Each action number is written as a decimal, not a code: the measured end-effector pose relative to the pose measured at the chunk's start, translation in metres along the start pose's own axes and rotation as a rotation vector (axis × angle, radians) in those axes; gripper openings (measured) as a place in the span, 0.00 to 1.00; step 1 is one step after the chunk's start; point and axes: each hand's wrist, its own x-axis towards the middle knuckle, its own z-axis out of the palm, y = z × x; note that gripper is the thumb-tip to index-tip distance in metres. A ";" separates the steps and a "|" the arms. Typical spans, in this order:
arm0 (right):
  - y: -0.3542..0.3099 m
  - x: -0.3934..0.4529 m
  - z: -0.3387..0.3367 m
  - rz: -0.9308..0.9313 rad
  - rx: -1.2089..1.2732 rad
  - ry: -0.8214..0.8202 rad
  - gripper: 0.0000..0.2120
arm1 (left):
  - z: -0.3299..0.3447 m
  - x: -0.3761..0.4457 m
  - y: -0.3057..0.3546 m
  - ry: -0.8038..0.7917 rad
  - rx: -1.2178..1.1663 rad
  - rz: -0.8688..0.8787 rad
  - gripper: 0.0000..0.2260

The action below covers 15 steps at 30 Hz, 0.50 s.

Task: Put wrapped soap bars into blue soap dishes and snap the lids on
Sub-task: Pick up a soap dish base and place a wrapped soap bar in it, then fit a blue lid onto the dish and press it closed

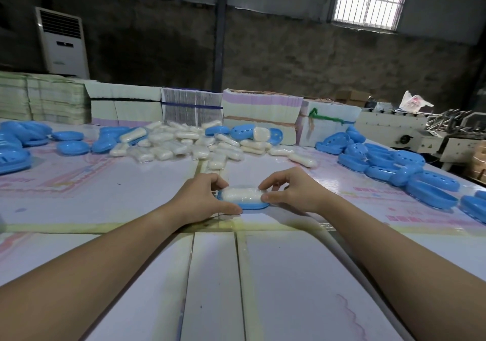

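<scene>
Behind the work surface runs a dark wall with a white floor-standing air conditioner at upper left and a barred window at upper right; bundled stacks of flat printed cartons line the far edge of the table, which is covered in pale printed sheets. At the left edge of the frame lie loose blue dish parts. Toward the centre, at mid-height, sits a heap of wrapped soap bars (each in clear film). Just below centre, the left hand grips the left end of one blue soap dish, thumb along its near rim and fingers curled over the far side. One wrapped bar lies lengthwise in that dish, standing proud of the rim. The right hand pinches the right end of the bar between thumb and curled fingers. At the right of the frame, a second pile of perforated blue lids and dishes trails toward the lower right. Judged step: seating the bar in the dish base; no lid is on it yet. The next move calls for pressing the bar fully down, releasing one hand to fetch a matching lid from a pile, aligning its edge with the base rim, and pressing evenly until it snaps.
</scene>
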 end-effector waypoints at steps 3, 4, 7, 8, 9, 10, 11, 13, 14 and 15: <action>0.001 -0.001 0.000 -0.015 0.048 0.005 0.06 | 0.001 -0.002 0.001 -0.025 0.003 0.018 0.21; 0.000 -0.002 0.000 -0.025 0.068 0.005 0.06 | 0.000 -0.002 0.001 -0.037 -0.003 0.030 0.20; 0.000 -0.005 -0.002 -0.024 0.089 -0.008 0.06 | -0.001 -0.004 0.002 -0.066 -0.016 0.061 0.19; 0.000 -0.006 -0.003 -0.011 0.091 -0.015 0.06 | -0.001 -0.005 0.003 -0.067 -0.010 0.069 0.19; 0.000 -0.008 -0.004 0.004 0.100 -0.022 0.06 | 0.000 -0.005 0.004 -0.064 -0.004 0.077 0.18; 0.000 -0.009 -0.004 0.022 0.128 -0.026 0.05 | 0.001 -0.006 0.005 -0.060 -0.001 0.083 0.19; -0.001 -0.010 -0.004 0.043 0.190 -0.024 0.04 | 0.001 -0.006 0.005 -0.059 -0.002 0.089 0.19; 0.000 -0.011 -0.006 0.086 0.379 0.021 0.03 | 0.001 -0.006 0.006 -0.071 -0.007 0.100 0.19; 0.002 -0.010 -0.007 0.104 0.440 0.079 0.03 | 0.002 -0.007 0.005 -0.086 -0.010 0.104 0.20; 0.007 -0.008 -0.011 0.121 0.428 0.160 0.03 | 0.003 -0.008 0.004 -0.100 -0.006 0.113 0.20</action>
